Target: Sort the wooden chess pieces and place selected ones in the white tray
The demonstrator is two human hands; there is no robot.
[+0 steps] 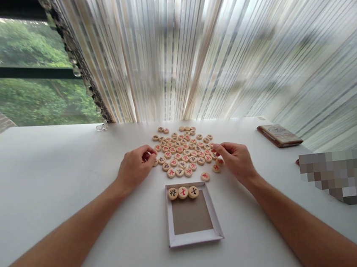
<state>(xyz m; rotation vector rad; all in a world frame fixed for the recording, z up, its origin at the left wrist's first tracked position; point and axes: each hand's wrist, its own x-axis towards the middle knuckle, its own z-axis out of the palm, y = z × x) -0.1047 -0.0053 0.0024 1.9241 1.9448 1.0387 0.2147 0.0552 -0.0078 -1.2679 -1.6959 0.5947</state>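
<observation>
Round wooden Chinese chess pieces [179, 149] with red or black characters lie face up in a loose cluster on the white table. At the cluster's left edge is my left hand [135, 167], its fingers curled and the fingertips close above a piece [155, 163]. My right hand [237, 161] is at the right edge, thumb and forefinger brought together beside the outer pieces; whether a piece is between them is hard to see. Nearer to me, a shallow white box tray [196, 238] with a brown bottom holds three pieces [183, 193] in a row along its far side.
The white table [73, 161] reaches to a string curtain [157, 50] in front of a window. A brown flat box or book [280, 134] lies at the right, with a blurred-out item [342, 178] nearer. Clear beads [101, 127] rest by the curtain's left edge.
</observation>
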